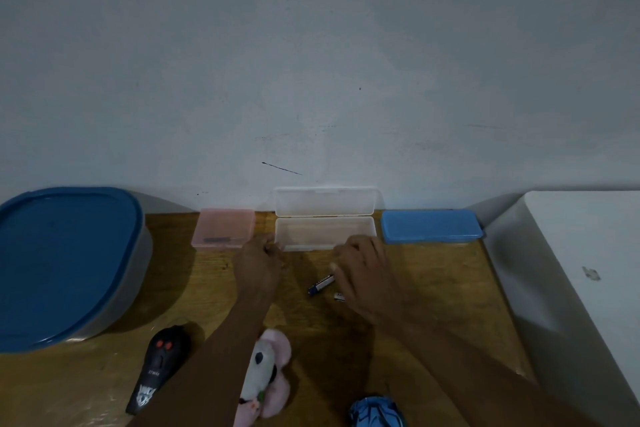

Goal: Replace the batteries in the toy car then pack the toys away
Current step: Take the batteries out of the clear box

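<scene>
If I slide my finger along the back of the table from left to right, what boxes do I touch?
Big blue-lidded tub → pink box → open clear case → flat blue box.

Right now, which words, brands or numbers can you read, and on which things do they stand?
No text reads clearly.
Battery: white print on the blue label, too blurred.
Remote: small word mid-body, too blurred.
Remote: white emblem at the near end, unreadable.
</scene>
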The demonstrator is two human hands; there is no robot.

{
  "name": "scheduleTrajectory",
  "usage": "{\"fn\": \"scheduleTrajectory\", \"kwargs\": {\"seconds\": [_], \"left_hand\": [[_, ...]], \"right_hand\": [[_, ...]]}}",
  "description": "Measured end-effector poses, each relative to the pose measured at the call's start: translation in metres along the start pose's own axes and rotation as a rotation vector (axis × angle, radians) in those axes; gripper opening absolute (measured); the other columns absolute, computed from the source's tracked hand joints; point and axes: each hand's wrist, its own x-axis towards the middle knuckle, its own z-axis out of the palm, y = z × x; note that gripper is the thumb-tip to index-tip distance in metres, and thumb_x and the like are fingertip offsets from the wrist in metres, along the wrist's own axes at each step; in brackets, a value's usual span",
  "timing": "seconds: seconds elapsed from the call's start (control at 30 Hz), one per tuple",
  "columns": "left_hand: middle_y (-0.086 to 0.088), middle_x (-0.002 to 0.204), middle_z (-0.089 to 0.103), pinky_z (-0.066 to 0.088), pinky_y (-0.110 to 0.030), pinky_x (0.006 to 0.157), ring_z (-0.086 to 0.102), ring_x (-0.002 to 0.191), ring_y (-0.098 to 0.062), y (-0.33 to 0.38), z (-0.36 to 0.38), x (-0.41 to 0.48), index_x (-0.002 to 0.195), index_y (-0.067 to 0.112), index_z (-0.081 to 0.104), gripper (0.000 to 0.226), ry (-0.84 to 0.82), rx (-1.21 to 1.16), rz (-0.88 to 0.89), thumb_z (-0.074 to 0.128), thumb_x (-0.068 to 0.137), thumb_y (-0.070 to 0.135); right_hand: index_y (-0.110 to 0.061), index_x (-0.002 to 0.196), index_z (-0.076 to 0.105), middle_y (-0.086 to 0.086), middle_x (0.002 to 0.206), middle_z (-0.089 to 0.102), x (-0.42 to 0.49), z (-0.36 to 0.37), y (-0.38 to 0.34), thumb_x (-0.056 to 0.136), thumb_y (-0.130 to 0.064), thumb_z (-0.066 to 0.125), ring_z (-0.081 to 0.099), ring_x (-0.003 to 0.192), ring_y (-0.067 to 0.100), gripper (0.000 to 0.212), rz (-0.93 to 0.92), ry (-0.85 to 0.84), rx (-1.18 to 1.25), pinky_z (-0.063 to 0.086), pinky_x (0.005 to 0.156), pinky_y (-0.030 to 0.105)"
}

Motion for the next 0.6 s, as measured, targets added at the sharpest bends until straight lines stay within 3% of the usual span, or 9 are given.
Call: {"fn": "scheduleTrajectory", "kwargs": {"seconds": [0.17, 0.3, 0.43, 0.6], "left_hand": [[-0.017, 0.11, 0.07, 0.052, -0.036, 0.082, 0.065, 0.098, -0.032, 0.004, -0.001, -0.001, 0.126, 0.009, 0.061, 0.032, -0.01, -0.033, -0.006, 0.058, 0.094, 0.012], [-0.017, 0.103, 0.071, 0.051, -0.03, 0.074, 0.066, 0.091, -0.03, 0.004, 0.001, -0.001, 0.12, 0.007, 0.064, 0.026, -0.018, -0.03, -0.028, 0.057, 0.095, 0.013], [-0.017, 0.109, 0.07, 0.056, -0.041, 0.086, 0.065, 0.097, -0.031, 0.007, 0.0, -0.003, 0.128, 0.009, 0.06, 0.033, -0.021, -0.041, -0.021, 0.056, 0.095, 0.011], [-0.017, 0.119, 0.067, 0.052, -0.041, 0.095, 0.063, 0.108, -0.032, 0.012, -0.002, -0.004, 0.131, 0.008, 0.058, 0.036, -0.031, -0.047, -0.022, 0.056, 0.095, 0.008]], "right_hand": [[-0.01, 0.114, 0.057, 0.01, 0.115, 0.052, 0.046, -0.032, 0.025, 0.095, -0.022, 0.051, 0.054, 0.099, 0.024, 0.023, 0.176, 0.237, 0.138, 0.049, 0.083, 0.034], [-0.008, 0.124, 0.053, 0.015, 0.124, 0.052, 0.07, -0.045, 0.035, 0.095, -0.017, 0.053, 0.057, 0.102, 0.028, 0.031, 0.234, 0.199, 0.124, 0.048, 0.085, 0.036], [-0.006, 0.125, 0.053, 0.014, 0.123, 0.053, 0.07, -0.045, 0.037, 0.095, -0.015, 0.054, 0.058, 0.099, 0.026, 0.032, 0.231, 0.198, 0.131, 0.047, 0.084, 0.033], [-0.002, 0.118, 0.058, 0.016, 0.119, 0.056, 0.068, -0.043, 0.04, 0.089, -0.01, 0.061, 0.061, 0.094, 0.027, 0.03, 0.187, 0.192, 0.113, 0.048, 0.079, 0.031]]}}
